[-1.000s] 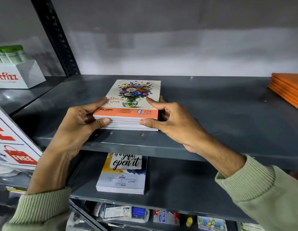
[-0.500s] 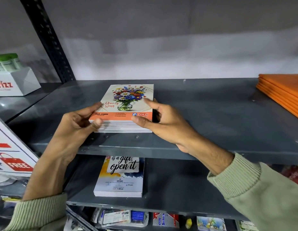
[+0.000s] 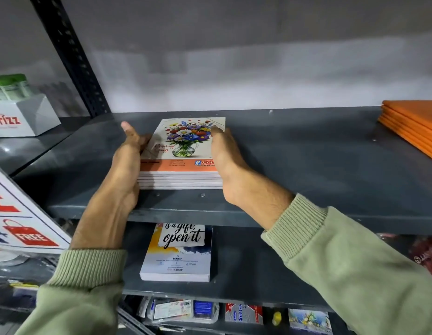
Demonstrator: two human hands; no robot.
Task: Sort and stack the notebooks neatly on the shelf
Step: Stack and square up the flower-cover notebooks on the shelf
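Observation:
A stack of several notebooks point(image 3: 183, 155) with a flower-vase cover and orange band lies flat near the front of the grey metal shelf point(image 3: 306, 165). My left hand point(image 3: 128, 165) presses flat against the stack's left side, fingers pointing to the back. My right hand point(image 3: 224, 160) lies flat along its right side, fingertips over the far right corner. Both hands clamp the stack between them. Another notebook pile point(image 3: 178, 252), with "open it" on its cover, sits on the shelf below.
A pile of orange folders point(image 3: 413, 124) lies at the shelf's right end. A white "fizz" display box point(image 3: 21, 117) stands on the left shelf behind a black upright post point(image 3: 72, 56). A white sign with "FREE" point(image 3: 26, 226) hangs at the left. Small packets fill the lowest shelf.
Both hands slid from the stack's front corners to lie flat along its left and right sides. The stack sits a little further back and squarer on the shelf.

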